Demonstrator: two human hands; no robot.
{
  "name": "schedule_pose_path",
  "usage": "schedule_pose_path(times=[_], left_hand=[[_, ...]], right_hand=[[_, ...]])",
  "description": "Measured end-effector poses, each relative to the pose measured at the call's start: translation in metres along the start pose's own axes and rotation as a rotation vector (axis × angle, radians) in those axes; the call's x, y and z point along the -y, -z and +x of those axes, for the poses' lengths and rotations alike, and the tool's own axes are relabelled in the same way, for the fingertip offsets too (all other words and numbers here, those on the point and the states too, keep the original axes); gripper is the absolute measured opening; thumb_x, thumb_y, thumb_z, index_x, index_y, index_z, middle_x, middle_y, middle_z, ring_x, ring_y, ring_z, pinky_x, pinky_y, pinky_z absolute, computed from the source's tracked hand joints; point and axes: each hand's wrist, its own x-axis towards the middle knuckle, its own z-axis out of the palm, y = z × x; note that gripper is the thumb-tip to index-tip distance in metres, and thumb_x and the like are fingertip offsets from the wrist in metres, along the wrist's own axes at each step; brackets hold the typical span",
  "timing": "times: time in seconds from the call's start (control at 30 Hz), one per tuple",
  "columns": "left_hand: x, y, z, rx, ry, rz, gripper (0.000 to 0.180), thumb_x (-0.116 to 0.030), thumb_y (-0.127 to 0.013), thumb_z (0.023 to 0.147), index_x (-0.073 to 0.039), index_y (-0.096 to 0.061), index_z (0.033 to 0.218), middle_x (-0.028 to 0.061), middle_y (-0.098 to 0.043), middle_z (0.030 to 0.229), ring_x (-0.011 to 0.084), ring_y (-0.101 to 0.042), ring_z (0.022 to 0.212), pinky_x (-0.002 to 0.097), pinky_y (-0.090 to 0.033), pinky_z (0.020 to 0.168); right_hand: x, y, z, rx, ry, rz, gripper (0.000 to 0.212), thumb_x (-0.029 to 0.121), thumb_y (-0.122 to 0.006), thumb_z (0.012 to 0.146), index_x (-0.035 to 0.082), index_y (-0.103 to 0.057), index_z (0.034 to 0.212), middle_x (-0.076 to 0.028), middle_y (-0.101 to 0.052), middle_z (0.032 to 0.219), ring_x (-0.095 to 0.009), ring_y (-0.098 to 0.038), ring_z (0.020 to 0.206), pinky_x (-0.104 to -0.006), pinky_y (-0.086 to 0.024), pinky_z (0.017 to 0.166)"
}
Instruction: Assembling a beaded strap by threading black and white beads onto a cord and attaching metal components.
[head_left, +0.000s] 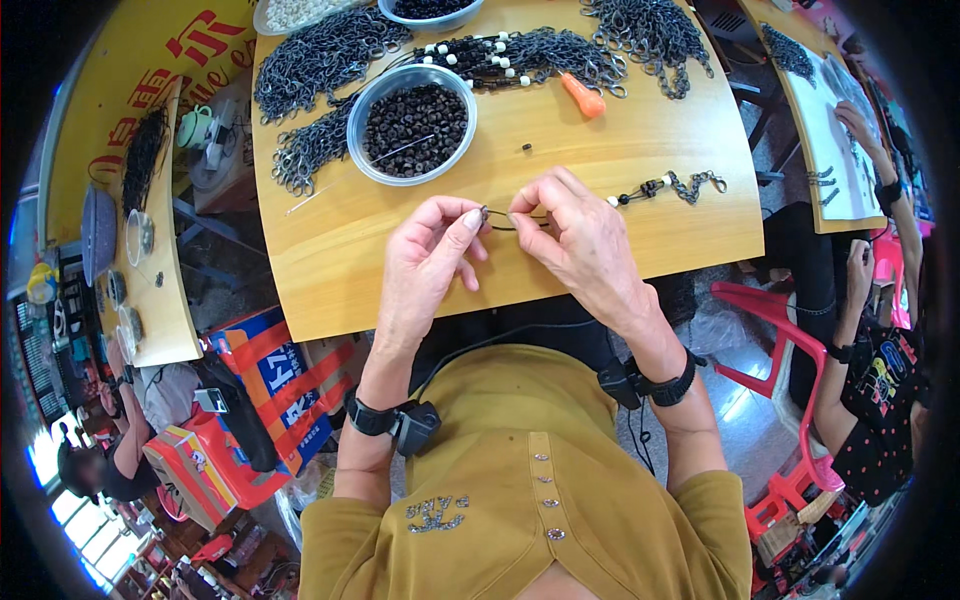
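My left hand [425, 265] pinches a small dark bead [485, 213] between thumb and forefinger. A thin dark cord [503, 212] runs from it in a narrow loop to my right hand [585, 245], whose thumb and forefinger are closed on it. Beyond my right hand lies a beaded strand [640, 190] with white and dark beads, ending in a chain [695, 188] with a metal clasp. Just ahead of my hands stands a clear round bowl [357, 130] of dark beads, with a thin needle-like stick on top. One loose dark bead [527, 147] sits on the wooden table [340, 270].
Chain piles [330, 55] and beaded strands [480, 60] cover the table's far side, with an orange-handled tool [582, 95] among them. Another bead tub [435, 12] stands at the far edge. People work at side tables; a pink stool [745, 300] is at right.
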Motion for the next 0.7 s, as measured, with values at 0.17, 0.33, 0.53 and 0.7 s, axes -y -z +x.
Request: schedule_pose_path(times=[0.17,0.33,0.53,0.7], left_hand=[[0.0,-0.004,-0.001,-0.005,-0.019,-0.007,0.016,-0.012,-0.058,0.094,0.0,-0.059,0.106,0.0042,-0.062,0.092,0.0073,-0.058,0.074,0.0187,-0.048,0.051],[0.005,-0.006,0.0,-0.052,-0.064,0.03,0.016,-0.007,-0.06,0.092,0.0,-0.061,0.106,0.0035,-0.063,0.092,0.0067,-0.059,0.074,0.018,-0.047,0.05],[0.007,-0.011,0.001,-0.125,-0.117,0.077,0.014,-0.005,-0.063,0.09,0.0,-0.064,0.103,0.003,-0.064,0.089,0.006,-0.059,0.071,0.0172,-0.046,0.047],[0.008,-0.011,0.003,-0.169,-0.194,0.2,0.01,-0.004,-0.065,0.087,0.0,-0.068,0.096,0.004,-0.063,0.096,0.0052,-0.059,0.068,0.0179,-0.047,0.045]], right_hand=[[0.001,0.0,0.001,0.011,0.0,0.014,0.01,0.009,-0.063,0.083,0.004,-0.055,0.086,-0.01,-0.058,0.083,-0.027,-0.062,0.07,-0.0361,-0.049,0.06],[-0.004,-0.005,0.003,-0.001,-0.019,0.065,0.01,0.01,-0.064,0.083,0.004,-0.056,0.086,-0.01,-0.058,0.083,-0.027,-0.062,0.07,-0.0355,-0.049,0.061],[-0.008,-0.004,0.003,0.001,0.006,0.037,0.013,0.012,-0.066,0.082,0.005,-0.057,0.088,-0.009,-0.058,0.086,-0.027,-0.062,0.071,-0.035,-0.049,0.061],[0.0,0.001,-0.008,-0.02,0.053,-0.078,0.016,0.013,-0.069,0.078,0.007,-0.059,0.088,-0.006,-0.056,0.09,-0.025,-0.062,0.077,-0.0349,-0.05,0.062]])
